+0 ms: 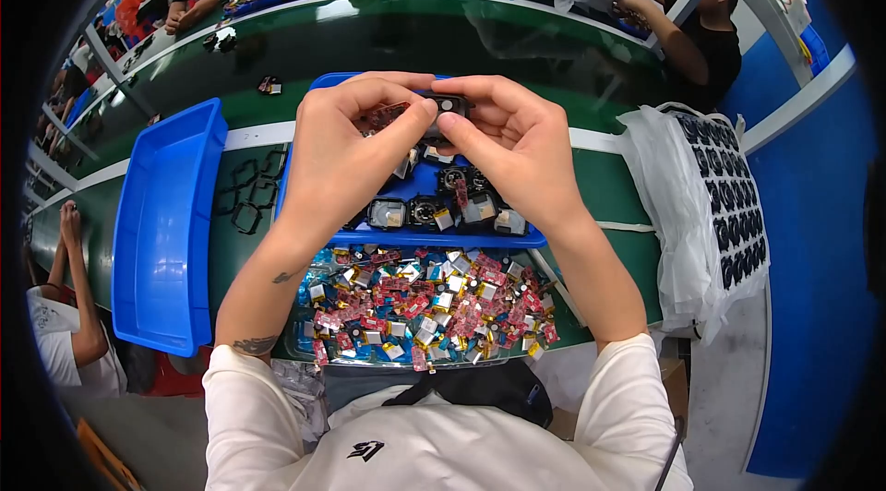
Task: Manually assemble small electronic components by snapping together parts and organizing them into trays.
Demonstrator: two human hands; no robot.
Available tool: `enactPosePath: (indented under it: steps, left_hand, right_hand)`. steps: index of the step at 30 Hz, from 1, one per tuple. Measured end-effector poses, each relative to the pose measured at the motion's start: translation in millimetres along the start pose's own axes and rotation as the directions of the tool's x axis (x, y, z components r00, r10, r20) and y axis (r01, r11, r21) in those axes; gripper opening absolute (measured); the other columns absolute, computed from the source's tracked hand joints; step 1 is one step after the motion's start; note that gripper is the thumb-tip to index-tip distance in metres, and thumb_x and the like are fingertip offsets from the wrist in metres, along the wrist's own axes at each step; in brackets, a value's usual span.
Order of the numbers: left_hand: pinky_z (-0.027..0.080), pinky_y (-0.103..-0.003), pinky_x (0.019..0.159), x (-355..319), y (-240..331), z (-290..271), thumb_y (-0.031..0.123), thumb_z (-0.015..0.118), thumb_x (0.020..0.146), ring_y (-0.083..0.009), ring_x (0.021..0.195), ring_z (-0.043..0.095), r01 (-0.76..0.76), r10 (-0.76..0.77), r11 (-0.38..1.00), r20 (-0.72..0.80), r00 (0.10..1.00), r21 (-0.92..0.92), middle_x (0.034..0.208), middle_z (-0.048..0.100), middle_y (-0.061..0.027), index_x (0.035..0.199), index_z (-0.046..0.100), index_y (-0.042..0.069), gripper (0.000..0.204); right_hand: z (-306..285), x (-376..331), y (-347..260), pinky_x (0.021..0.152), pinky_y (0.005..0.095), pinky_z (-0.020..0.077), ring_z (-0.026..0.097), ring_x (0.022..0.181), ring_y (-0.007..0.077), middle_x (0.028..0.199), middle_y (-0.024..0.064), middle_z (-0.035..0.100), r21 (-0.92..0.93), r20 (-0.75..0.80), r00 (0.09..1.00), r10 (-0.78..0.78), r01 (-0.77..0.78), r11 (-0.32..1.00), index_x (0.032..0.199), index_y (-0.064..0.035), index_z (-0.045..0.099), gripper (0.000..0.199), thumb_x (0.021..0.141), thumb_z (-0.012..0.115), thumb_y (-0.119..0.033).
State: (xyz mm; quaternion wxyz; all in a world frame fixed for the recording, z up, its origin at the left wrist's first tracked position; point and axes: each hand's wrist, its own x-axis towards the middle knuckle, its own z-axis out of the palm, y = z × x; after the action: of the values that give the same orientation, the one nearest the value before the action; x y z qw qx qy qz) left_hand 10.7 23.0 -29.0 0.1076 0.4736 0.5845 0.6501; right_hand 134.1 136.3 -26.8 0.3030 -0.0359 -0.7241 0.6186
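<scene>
Both hands are raised over a blue tray, closed on one small black watch casing. My left hand pinches its left side with thumb and forefinger. At its right side are the thumb and fingers of my right hand. Red circuit boards show behind the left thumb; I cannot tell whether that hand holds them. Several black watch casings, some with silver batteries, lie in the tray below. Nearer me is a heap of small silver batteries and red circuit boards.
A deep blue bin stands at left, beside several black frames. At right is a stack of trays with black parts, edged with white wrapping. Across the green bench, people work at blue trays; another person sits at far left.
</scene>
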Motion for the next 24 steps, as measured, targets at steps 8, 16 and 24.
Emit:
enactPosePath:
  steps: [8, 16, 24]
  left_hand:
    - [0.049, -0.020, 0.061, -4.4, 1.0, 5.1, 0.007, 0.066, 0.079, -0.0077, 0.069, 0.061, 0.000, 0.001, 1.000, -0.031, 1.000, 0.025, 0.096, 0.067, -0.0126, 0.083, 0.068, -0.005, 0.013]
    - [0.053, -0.022, 0.067, -7.4, 12.2, 4.4, 0.005, 0.069, 0.078, -0.0131, 0.075, 0.066, -0.116, 0.118, 0.993, -0.052, 0.992, 0.030, 0.093, 0.067, -0.0114, 0.087, 0.069, -0.003, 0.012]
    - [0.051, -0.021, 0.062, -7.0, 18.6, 0.7, 0.009, 0.068, 0.081, -0.0109, 0.068, 0.063, 0.055, -0.055, 0.998, 0.100, 0.993, -0.001, 0.078, 0.066, -0.0057, 0.085, 0.067, -0.002, 0.012]
  right_hand:
    - [2.8, -3.7, 4.7, 0.071, 0.0211, 0.0508, 0.063, 0.081, 0.0094, 0.092, 0.0089, 0.066, -0.158, -0.043, 0.996, -0.077, 0.069, 0.985, 0.107, 0.0033, 0.060, 0.021, 0.087, 0.060, -0.003]
    - [-8.6, 2.2, -2.2, 0.057, 0.0200, 0.0491, 0.061, 0.069, 0.0064, 0.080, 0.0052, 0.066, 0.041, -0.236, 0.972, 0.000, 0.010, 0.999, 0.096, 0.0006, 0.062, 0.013, 0.084, 0.061, -0.005]
    - [-10.1, 2.3, -2.2, 0.061, 0.0207, 0.0502, 0.062, 0.073, 0.0079, 0.081, 0.0049, 0.065, 0.102, -0.234, 0.972, -0.014, 0.039, 0.994, 0.092, 0.0019, 0.060, 0.013, 0.080, 0.063, -0.002]
